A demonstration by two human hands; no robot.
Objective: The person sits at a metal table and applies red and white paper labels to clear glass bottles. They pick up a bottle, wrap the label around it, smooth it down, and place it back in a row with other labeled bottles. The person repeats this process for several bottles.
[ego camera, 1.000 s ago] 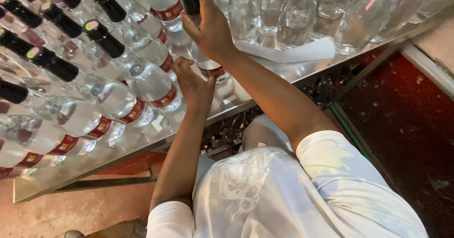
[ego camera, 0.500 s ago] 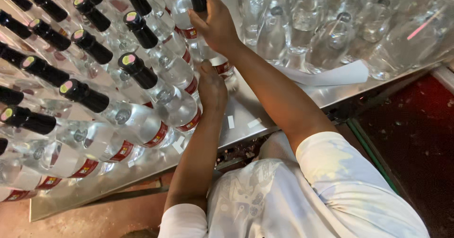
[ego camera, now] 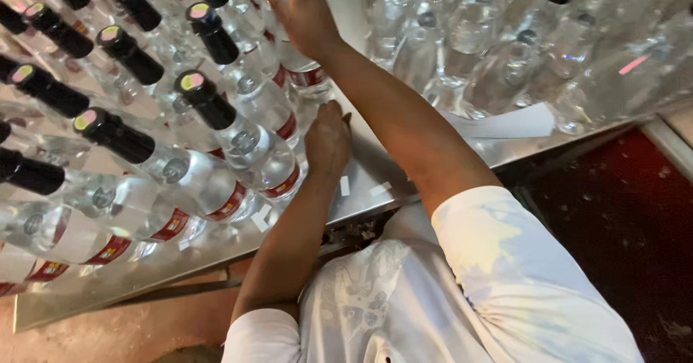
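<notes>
The view has drawn closer since a moment ago, and the right hand (ego camera: 307,13) has slipped off the black bottle cap it gripped, now lying flat and open-fingered against the shoulder of a clear glass bottle (ego camera: 299,67) with a red label band. The left hand (ego camera: 328,143) rests lower on the steel table (ego camera: 375,168), fingers curled loosely against the base of a neighbouring black-capped bottle (ego camera: 245,136); whether it grips is hard to tell. Rows of capped, labelled bottles (ego camera: 123,139) crowd the table to the left. Uncapped clear bottles (ego camera: 505,53) stand to the right. Small paper scraps (ego camera: 345,185) lie near the table edge.
</notes>
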